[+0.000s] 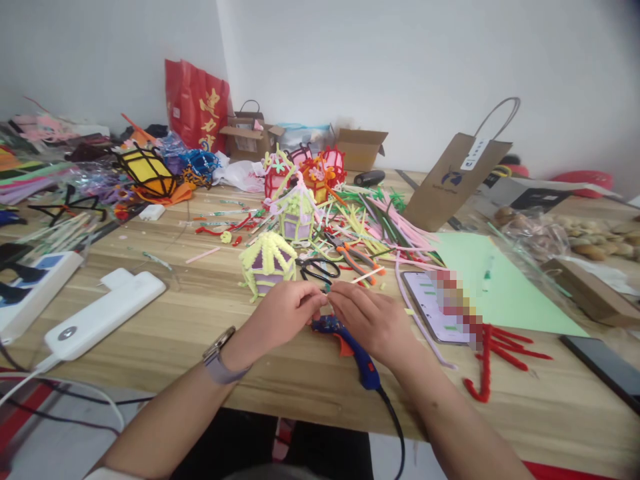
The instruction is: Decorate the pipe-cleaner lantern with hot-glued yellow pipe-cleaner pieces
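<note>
My left hand (287, 312) and my right hand (373, 320) meet at mid-table, their fingertips pinched together. A pale yellow pipe cleaner (367, 275) runs between them and sticks out past my right fingers; most of it is hidden. Just beyond my left hand stands a small lantern (269, 263) with a yellow fuzzy roof and purple walls. Behind it is a similar lantern (296, 217) with a pink top. A blue hot glue gun (357, 353) lies under my right hand. Black-handled scissors (320, 269) and orange-handled pliers (357, 257) rest past my fingertips.
On the right are a phone (425, 307), red pipe cleaners (485, 367), a green sheet (500, 287) and a brown paper bag (457, 173). A white power bank (105, 313) and a power strip (40, 293) lie left. Loose pipe cleaners (385, 213) and finished lanterns (150, 173) crowd the back.
</note>
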Demonstrator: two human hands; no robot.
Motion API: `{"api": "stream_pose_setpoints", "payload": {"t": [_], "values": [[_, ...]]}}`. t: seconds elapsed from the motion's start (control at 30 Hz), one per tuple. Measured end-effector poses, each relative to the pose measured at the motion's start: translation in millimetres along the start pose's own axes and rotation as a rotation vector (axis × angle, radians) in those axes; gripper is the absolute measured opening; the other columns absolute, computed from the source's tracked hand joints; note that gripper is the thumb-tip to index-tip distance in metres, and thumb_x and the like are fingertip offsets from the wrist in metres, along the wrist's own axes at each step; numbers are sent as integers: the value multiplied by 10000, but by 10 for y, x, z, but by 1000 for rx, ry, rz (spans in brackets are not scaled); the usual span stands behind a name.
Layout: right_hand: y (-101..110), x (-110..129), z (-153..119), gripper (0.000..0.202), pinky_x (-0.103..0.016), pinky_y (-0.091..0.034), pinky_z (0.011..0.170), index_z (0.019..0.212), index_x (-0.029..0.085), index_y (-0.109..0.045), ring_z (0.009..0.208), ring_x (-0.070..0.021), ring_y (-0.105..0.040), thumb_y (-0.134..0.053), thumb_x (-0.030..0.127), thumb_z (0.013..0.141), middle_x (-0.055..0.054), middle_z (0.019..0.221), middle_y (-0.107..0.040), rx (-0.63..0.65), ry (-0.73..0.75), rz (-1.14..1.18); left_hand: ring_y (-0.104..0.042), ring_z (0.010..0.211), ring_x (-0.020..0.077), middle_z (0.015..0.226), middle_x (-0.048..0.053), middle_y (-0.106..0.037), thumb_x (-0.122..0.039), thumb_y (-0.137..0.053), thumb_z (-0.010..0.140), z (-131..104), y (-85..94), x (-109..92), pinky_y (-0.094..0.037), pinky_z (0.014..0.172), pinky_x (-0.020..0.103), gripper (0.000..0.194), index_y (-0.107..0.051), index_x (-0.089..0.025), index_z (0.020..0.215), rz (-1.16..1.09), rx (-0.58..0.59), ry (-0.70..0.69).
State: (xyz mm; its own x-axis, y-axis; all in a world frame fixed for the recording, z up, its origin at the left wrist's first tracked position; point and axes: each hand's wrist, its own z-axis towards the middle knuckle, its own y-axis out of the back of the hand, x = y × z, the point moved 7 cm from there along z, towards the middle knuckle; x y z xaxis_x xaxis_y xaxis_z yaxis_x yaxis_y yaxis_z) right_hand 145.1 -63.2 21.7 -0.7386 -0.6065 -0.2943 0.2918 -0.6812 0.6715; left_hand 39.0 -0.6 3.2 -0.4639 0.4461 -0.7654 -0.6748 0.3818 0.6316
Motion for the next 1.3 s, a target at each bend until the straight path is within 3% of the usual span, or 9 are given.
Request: {"api": "stream_pose_setpoints", "payload": {"t": [0.27,0.6,0.87,0.97,1.1,1.2,1.3], "values": [[4,-48,24,121,-260,-515,700,960,125,-649,801,-154,-680,-543,168,923,-68,908,-732,0,-43,52,-549,620,129,628,-6,-609,-275,-469,907,-12,20,-56,-309,568,235,291,-559,-174,649,187,-24,-47],[-78,-50,60,302,-233,-415,554,793,151,-653,648,-127,-645,-420,199,979,-46,739,-698,219,-45,159,-564,683,149,733,15,-623,-199,-491,917,-44,-111,-80,-334,606,249,200,-557,-164,732,432,107,-168],[-120,-98,43,289,-221,-419,570,864,153,-649,666,-130,-646,-391,205,983,-57,765,-692,319,-90,251,-596,752,183,775,41,-636,-159,-472,922,-76,-174,-160,-396,666,278,162,-567,-158,791,577,38,-294],[-89,-140,53,226,-215,-430,582,866,157,-637,670,-130,-643,-435,197,957,-50,765,-686,277,-150,267,-603,777,180,793,44,-650,-182,-480,925,-66,-123,-160,-404,684,275,173,-582,-157,788,506,-8,-298],[2,-145,80,188,-209,-438,583,828,153,-625,665,-123,-636,-470,162,933,-44,748,-683,145,-147,220,-605,719,147,772,-5,-668,-360,-600,871,-30,1,-75,-397,631,238,188,-623,-184,934,224,-13,-158],[39,-111,99,172,-209,-446,583,837,146,-628,666,-118,-635,-483,146,930,-43,751,-690,93,-104,182,-571,649,124,692,-18,-629,-433,-437,944,-27,6,-60,-363,595,234,335,-608,-180,807,134,50,-112],[69,-74,113,158,-222,-465,613,857,140,-635,690,-127,-649,-494,140,930,-48,769,-703,56,-67,153,-529,619,116,628,-19,-554,-362,-283,994,-25,-15,-74,-343,597,241,442,-501,-174,658,156,63,-121]]}}
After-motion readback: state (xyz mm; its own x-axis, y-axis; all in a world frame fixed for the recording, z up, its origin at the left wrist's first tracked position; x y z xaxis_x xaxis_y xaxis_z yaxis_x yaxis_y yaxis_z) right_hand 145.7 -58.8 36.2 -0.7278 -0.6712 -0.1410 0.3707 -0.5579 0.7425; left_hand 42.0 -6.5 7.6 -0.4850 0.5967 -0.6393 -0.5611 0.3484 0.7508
